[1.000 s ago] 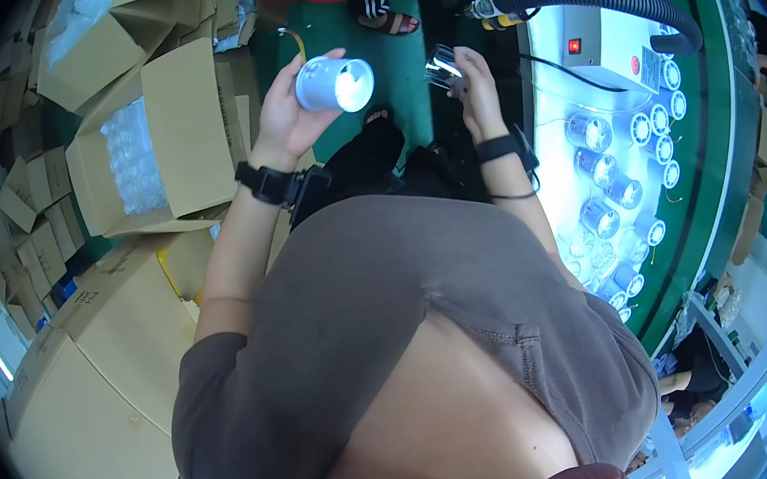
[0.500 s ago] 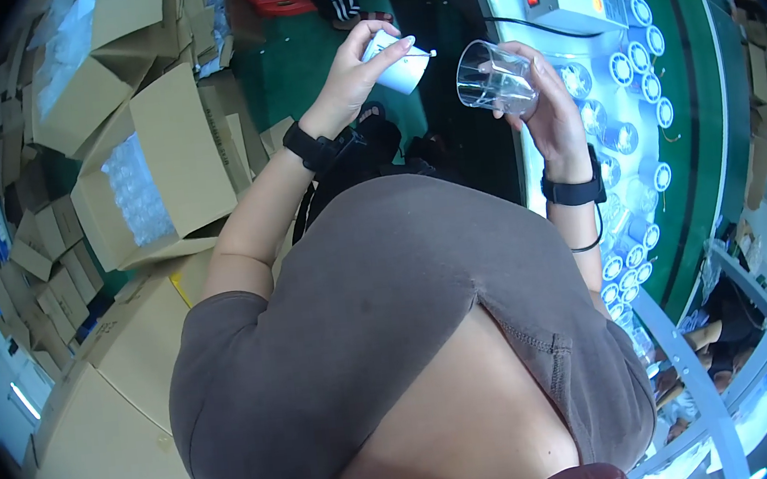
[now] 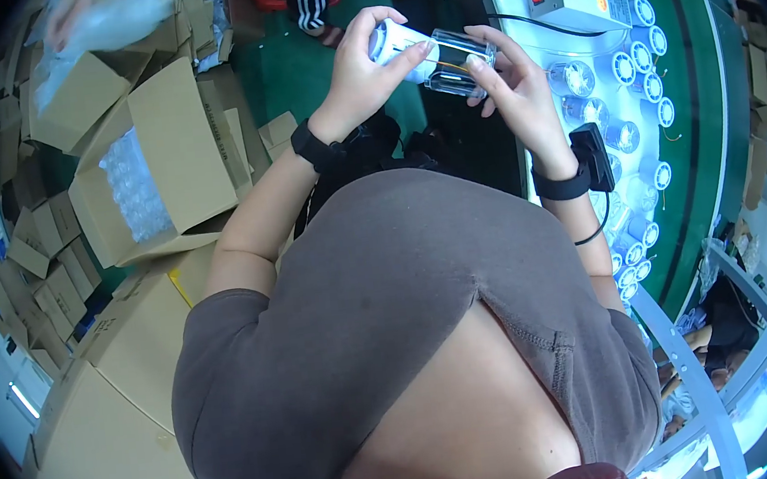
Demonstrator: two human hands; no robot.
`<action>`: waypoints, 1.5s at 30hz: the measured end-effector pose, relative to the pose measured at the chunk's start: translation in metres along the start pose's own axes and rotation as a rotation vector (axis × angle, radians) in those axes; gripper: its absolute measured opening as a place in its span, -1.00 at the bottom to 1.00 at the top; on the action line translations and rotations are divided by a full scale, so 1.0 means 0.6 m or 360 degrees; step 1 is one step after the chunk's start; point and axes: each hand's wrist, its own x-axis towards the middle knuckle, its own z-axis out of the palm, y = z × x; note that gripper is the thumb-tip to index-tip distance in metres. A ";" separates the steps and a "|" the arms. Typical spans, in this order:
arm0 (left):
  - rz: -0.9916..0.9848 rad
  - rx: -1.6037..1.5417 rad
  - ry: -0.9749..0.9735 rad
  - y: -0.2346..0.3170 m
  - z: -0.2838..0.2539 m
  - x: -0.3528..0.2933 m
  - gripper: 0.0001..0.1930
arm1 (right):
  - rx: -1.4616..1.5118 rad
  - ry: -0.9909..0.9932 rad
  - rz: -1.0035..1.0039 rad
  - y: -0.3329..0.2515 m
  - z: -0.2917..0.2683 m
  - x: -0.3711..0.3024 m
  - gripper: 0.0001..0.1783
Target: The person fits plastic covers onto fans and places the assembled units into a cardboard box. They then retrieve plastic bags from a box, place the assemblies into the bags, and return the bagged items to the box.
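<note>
My left hand [image 3: 364,71] grips a white round part [image 3: 391,44], thumb and fingers wrapped over it. My right hand [image 3: 509,86] holds a clear plastic cup-shaped cover [image 3: 458,61] on its side. The cover's mouth meets the white part, and both hands press together above my chest. A black band with a small device [image 3: 592,160] sits on my right wrist, and a black watch [image 3: 310,144] on my left.
A white worktable [image 3: 567,24] at the right carries several assembled clear-and-white pieces [image 3: 625,135] beside a green belt [image 3: 707,112]. An open carton [image 3: 160,160] holding bagged clear parts stands at my left among stacked cardboard boxes [image 3: 113,427].
Both hands came together. The white part and the clear cover, held apart half a second ago, now touch end to end, and my view has tilted slightly.
</note>
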 end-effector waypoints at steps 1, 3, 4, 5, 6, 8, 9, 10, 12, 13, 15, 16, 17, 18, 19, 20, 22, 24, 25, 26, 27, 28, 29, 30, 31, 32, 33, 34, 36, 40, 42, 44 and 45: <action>0.0054 0.0046 -0.0010 0.003 -0.002 -0.002 -0.64 | 0.0000 -0.0005 0.0002 0.001 0.000 0.004 -0.44; 0.0049 -0.0064 0.0016 0.020 -0.007 -0.006 -0.65 | 0.0506 -0.0151 0.0110 0.003 -0.005 0.012 -0.46; 0.0049 -0.0174 0.0040 0.030 -0.010 -0.006 -0.66 | 0.0757 -0.0224 0.0165 0.003 -0.007 0.014 -0.47; 0.0050 -0.0285 0.0063 0.037 -0.013 -0.007 -0.68 | 0.0755 -0.0230 0.0168 0.003 -0.007 0.014 -0.47; 0.0047 -0.0285 0.0069 0.040 -0.015 -0.008 -0.68 | 0.0797 -0.0331 0.0152 0.002 -0.006 0.013 -0.47; 0.0156 -0.0340 -0.0002 0.046 -0.020 -0.008 -0.69 | 0.0877 -0.0532 0.0118 0.001 -0.008 0.012 -0.47; 0.0212 -0.0367 -0.0037 0.048 -0.022 -0.009 -0.70 | 0.0873 -0.0537 0.0119 0.004 -0.012 0.013 -0.47; 0.0213 -0.0367 -0.0032 0.051 -0.024 -0.009 -0.70 | 0.0910 -0.0577 0.0169 0.012 -0.017 0.015 -0.47; 0.0272 -0.0333 -0.0048 0.056 -0.026 -0.009 -0.71 | 0.0985 -0.0653 0.0270 0.021 -0.025 0.017 -0.48; 0.0301 -0.0313 -0.0057 0.057 -0.027 -0.009 -0.71 | 0.0983 -0.0658 0.0268 0.017 -0.022 0.017 -0.48; 0.0280 -0.0344 -0.0041 0.059 -0.025 -0.008 -0.72 | 0.0549 -0.0416 0.0106 0.001 -0.009 0.012 -0.47; 0.0256 -0.0378 -0.0028 0.060 -0.024 -0.007 -0.72 | 0.0333 -0.0293 0.0024 -0.004 -0.005 0.009 -0.46; 0.0234 -0.0412 -0.0016 0.061 -0.023 -0.006 -0.73 | 0.0331 -0.0295 0.0019 -0.006 -0.003 0.007 -0.46; 0.0238 -0.0410 -0.0013 0.061 -0.023 -0.006 -0.73 | 0.0312 -0.0204 -0.0080 -0.006 0.000 0.004 -0.46; 0.0226 -0.0430 -0.0046 0.058 -0.023 -0.005 -0.75 | 0.0292 -0.0113 -0.0179 -0.007 0.001 0.001 -0.45; 0.0215 -0.0451 -0.0081 0.056 -0.022 -0.005 -0.77 | 0.0272 -0.0020 -0.0278 -0.008 0.002 -0.001 -0.44; 0.0213 -0.0473 -0.0112 0.056 -0.022 -0.003 -0.78 | 0.0282 -0.0018 -0.0310 -0.011 0.001 -0.002 -0.47; 0.0208 -0.0450 -0.0144 0.055 -0.022 -0.003 -0.73 | 0.0322 -0.0021 -0.0353 -0.012 0.001 -0.004 -0.53; 0.0206 -0.0440 -0.0160 0.055 -0.022 -0.004 -0.71 | 0.0322 -0.0026 -0.0355 -0.013 0.002 -0.005 -0.53; 0.0205 -0.0438 -0.0154 0.057 -0.020 -0.004 -0.71 | 0.0336 -0.0043 -0.0380 -0.014 0.005 -0.007 -0.53; 0.0170 -0.0506 -0.0154 0.060 -0.015 -0.005 -0.67 | 0.0352 -0.0060 -0.0404 -0.015 0.008 -0.010 -0.52; 0.0140 -0.0575 -0.0153 0.063 -0.011 -0.007 -0.64 | 0.0362 -0.0077 -0.0432 -0.017 0.010 -0.012 -0.51; 0.0109 -0.0644 -0.0152 0.066 -0.008 -0.008 -0.60 | 0.0359 -0.0084 -0.0435 -0.019 0.011 -0.015 -0.51; 0.0112 -0.0643 -0.0143 0.068 -0.004 -0.010 -0.60 | 0.0262 -0.0088 -0.0427 -0.022 0.012 -0.017 -0.47; 0.0112 -0.0672 -0.0151 0.070 -0.001 -0.012 -0.56 | 0.0166 -0.0092 -0.0419 -0.025 0.013 -0.020 -0.43; 0.0111 -0.0701 -0.0159 0.071 0.002 -0.015 -0.53 | 0.0071 -0.0097 -0.0411 -0.027 0.013 -0.022 -0.39; 0.0112 -0.0729 -0.0167 0.073 0.004 -0.016 -0.49 | 0.0070 -0.0107 -0.0415 -0.030 0.013 -0.023 -0.39; 0.0112 -0.0725 -0.0157 0.075 0.005 -0.017 -0.49 | 0.0149 -0.0106 -0.0381 -0.033 0.011 -0.024 -0.39; 0.0129 -0.0668 -0.0110 0.077 0.007 -0.019 -0.46 | 0.0308 -0.0106 -0.0310 -0.036 0.010 -0.025 -0.39; 0.0174 -0.0621 -0.0047 0.078 0.010 -0.020 -0.43 | 0.0170 -0.0065 -0.0368 -0.041 0.017 -0.030 -0.40; 0.0192 -0.0611 -0.0023 0.080 0.010 -0.020 -0.42 | 0.0149 -0.0084 -0.0363 -0.040 0.018 -0.031 -0.41; 0.0205 -0.0544 -0.0022 0.084 0.009 -0.020 -0.43 | 0.0106 -0.0088 -0.0351 -0.039 0.020 -0.031 -0.43; 0.0211 -0.0511 -0.0023 0.086 0.008 -0.020 -0.43 | 0.0105 -0.0094 -0.0353 -0.039 0.021 -0.032 -0.43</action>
